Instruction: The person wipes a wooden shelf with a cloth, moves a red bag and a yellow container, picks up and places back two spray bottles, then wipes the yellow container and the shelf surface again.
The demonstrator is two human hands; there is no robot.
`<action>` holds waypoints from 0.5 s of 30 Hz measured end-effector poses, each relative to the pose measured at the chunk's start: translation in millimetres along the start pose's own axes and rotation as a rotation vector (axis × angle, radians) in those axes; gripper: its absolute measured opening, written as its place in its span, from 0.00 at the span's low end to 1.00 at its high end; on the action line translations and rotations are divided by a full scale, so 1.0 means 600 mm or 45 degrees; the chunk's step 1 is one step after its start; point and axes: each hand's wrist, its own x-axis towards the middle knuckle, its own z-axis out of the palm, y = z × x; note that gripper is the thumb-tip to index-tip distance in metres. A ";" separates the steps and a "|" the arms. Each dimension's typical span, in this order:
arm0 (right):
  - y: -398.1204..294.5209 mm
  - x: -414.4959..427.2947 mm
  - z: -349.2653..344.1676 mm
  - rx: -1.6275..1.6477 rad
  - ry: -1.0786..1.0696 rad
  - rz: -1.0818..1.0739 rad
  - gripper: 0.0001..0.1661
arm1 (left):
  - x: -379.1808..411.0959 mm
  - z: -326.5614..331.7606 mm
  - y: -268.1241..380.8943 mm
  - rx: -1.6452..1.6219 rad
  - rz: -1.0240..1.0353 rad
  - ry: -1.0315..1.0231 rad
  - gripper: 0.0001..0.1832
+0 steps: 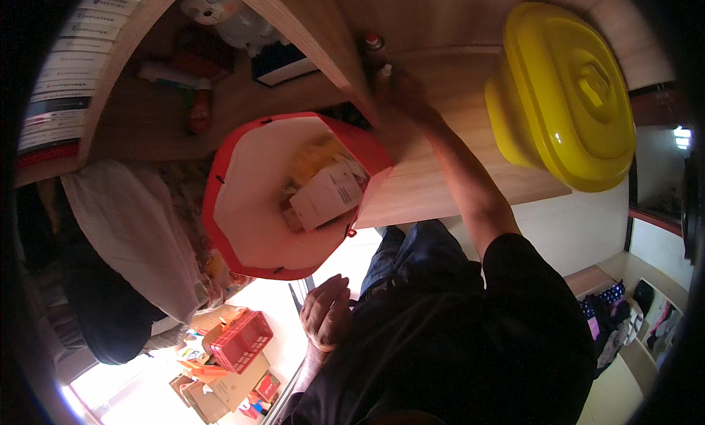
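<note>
My right hand (410, 94) reaches onto the wooden shelf and is in deep shadow. It is at a small bottle with a white tip (386, 71); whether the fingers grip it cannot be made out. Just behind stands a small container with a red cap (373, 41). My left hand (327, 309) hangs near my waist, back upward and fingers loosely curled, its palm hidden. Between the hands, at the shelf edge, is an open red box with a white inside (248, 205). A white carton (326, 195) and yellow items (316, 158) lie in it.
A yellow lidded plastic tub (573, 94) stands on the shelf at right. An upright wooden divider (314, 34) separates a compartment with a bear-shaped figure (231, 17). Cloth (132, 232) hangs at left. A red plastic crate (242, 341) and cardboard boxes are at lower left.
</note>
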 end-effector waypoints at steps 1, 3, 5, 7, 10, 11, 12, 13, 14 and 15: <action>0.009 -0.008 -0.011 0.054 -0.018 0.044 0.24 | 0.005 0.004 0.001 -0.083 0.018 -0.015 0.10; -0.005 -0.038 -0.056 0.245 -0.089 0.099 0.24 | 0.006 0.012 0.002 -0.381 0.003 -0.212 0.17; -0.014 -0.078 -0.099 0.492 -0.159 0.144 0.22 | -0.010 0.038 -0.002 -0.541 -0.132 -0.433 0.17; -0.005 -0.114 -0.125 0.696 -0.215 0.227 0.21 | -0.001 0.081 -0.010 -0.595 -0.181 -0.420 0.19; -0.005 -0.179 -0.180 0.876 -0.314 0.409 0.20 | 0.046 0.146 -0.005 -0.426 -0.265 -0.344 0.20; -0.014 -0.199 -0.194 0.927 -0.291 0.350 0.20 | 0.059 0.167 -0.005 -0.386 -0.308 -0.335 0.25; -0.024 -0.217 -0.206 0.970 -0.264 0.288 0.20 | 0.071 0.190 -0.005 -0.345 -0.322 -0.293 0.29; -0.032 -0.233 -0.219 1.012 -0.235 0.225 0.20 | 0.089 0.205 0.000 -0.183 -0.236 -0.268 0.36; -0.040 -0.249 -0.235 1.038 -0.277 0.254 0.21 | 0.105 0.216 0.006 -0.044 -0.196 -0.284 0.38; -0.047 -0.265 -0.252 1.058 -0.314 0.284 0.21 | 0.117 0.227 0.010 0.088 -0.154 -0.298 0.41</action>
